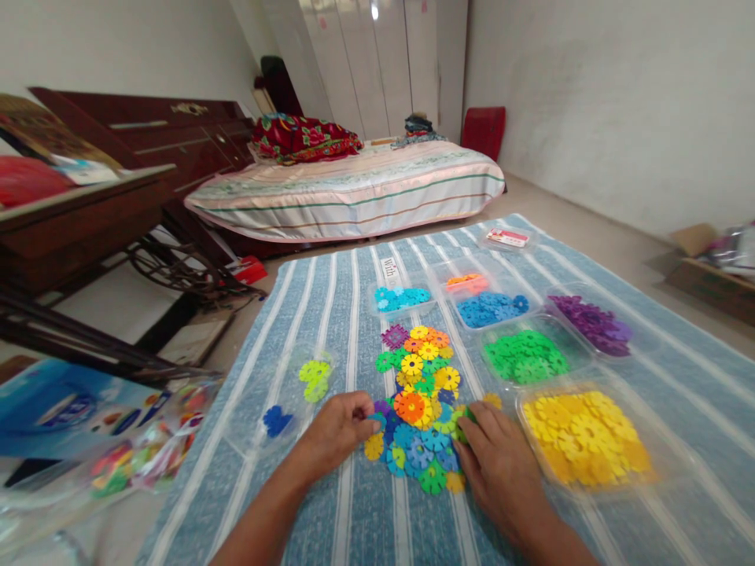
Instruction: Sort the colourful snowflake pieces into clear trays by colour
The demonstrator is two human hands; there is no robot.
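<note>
A mixed pile of notched plastic flower discs [410, 364] lies in the middle of a striped cloth. At its left edge my left hand [337, 434] pinches a blue flower disc [376, 421] between thumb and fingertips. Opposite, my right hand [501, 464] bends its fingers closely around a green flower disc [462, 424] on the pile's right side; the fingers partly hide it. Clear boxes hold sorted discs: yellow discs [583, 436] right of my right hand, green discs [524, 355] beyond it, and purple discs [591, 324] farther right.
Farther back, tubs hold dark blue discs [492, 309], orange discs [467, 283] and light blue discs [402, 298]. A clear box with lime discs [314, 379] and dark blue discs [276, 420] stands left. Beyond the striped cloth [318, 314] is a bed [354, 192].
</note>
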